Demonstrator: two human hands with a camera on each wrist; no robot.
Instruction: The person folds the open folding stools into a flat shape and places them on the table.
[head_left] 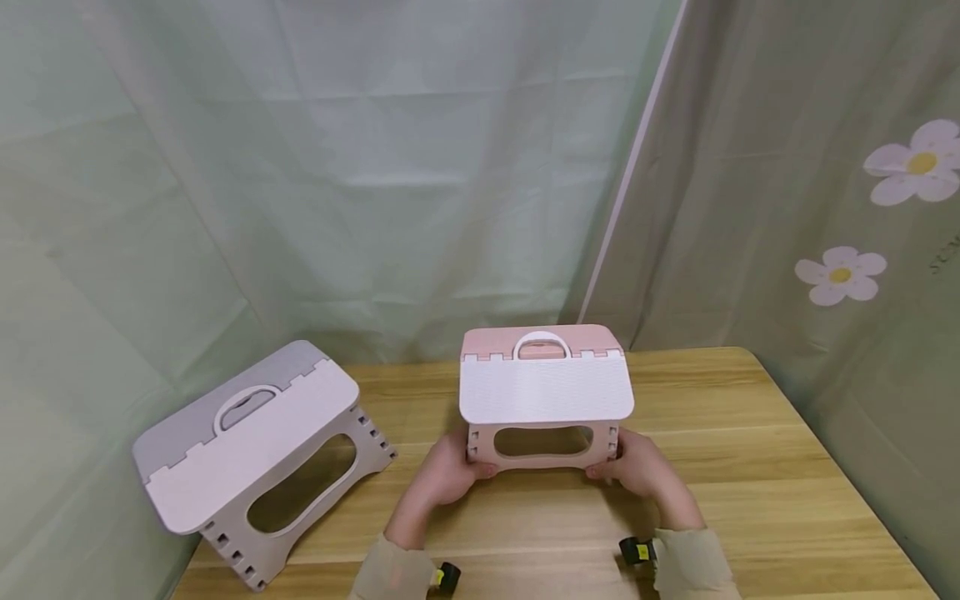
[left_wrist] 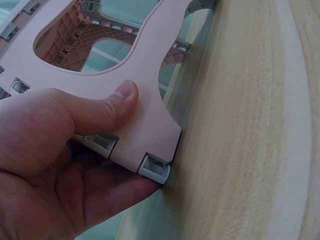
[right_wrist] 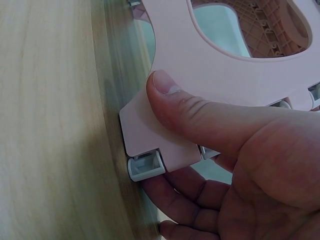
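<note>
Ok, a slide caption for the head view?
Left hand and right hand grip a pink stool low at both sides; a grey stool stands to its left.

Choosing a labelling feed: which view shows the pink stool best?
Head view: it frames the pink stool with top, handle and front panel together, though left hand and right hand partly cover its lower corners. Each wrist view is only a close-up: part of that panel, one lower corner, some ribbed inside.

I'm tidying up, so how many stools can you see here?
2: a pink-and-white stool near the middle of the table, and a gray-and-white stool at its left end. No others seem hidden.
</note>
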